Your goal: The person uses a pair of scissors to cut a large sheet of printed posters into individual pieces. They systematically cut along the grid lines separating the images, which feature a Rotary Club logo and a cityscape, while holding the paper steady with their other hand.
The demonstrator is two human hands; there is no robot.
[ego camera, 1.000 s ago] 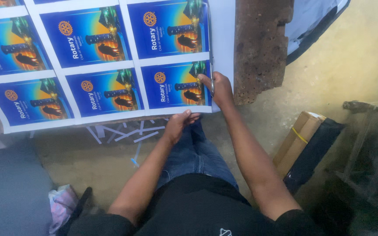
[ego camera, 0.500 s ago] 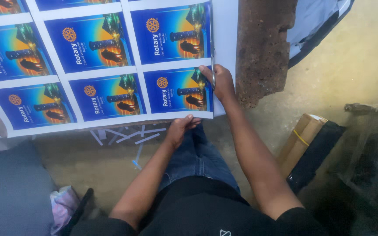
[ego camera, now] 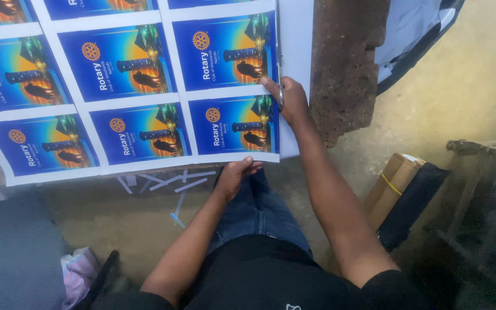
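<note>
— Where are our hands?
— Our right hand (ego camera: 288, 100) closes its fingers on a thin metal blade at the large white sheet of blue printed cards (ego camera: 144, 97); our left hand (ego camera: 237, 172) pinches its near edge.

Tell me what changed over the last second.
The right hand, with a slim metal tool under its fingers, slid up the right edge of the printed sheet, from beside the bottom row of blue prints toward the row above. The left hand kept its grip on the sheet's bottom edge. The paper strips below stayed put.
</note>
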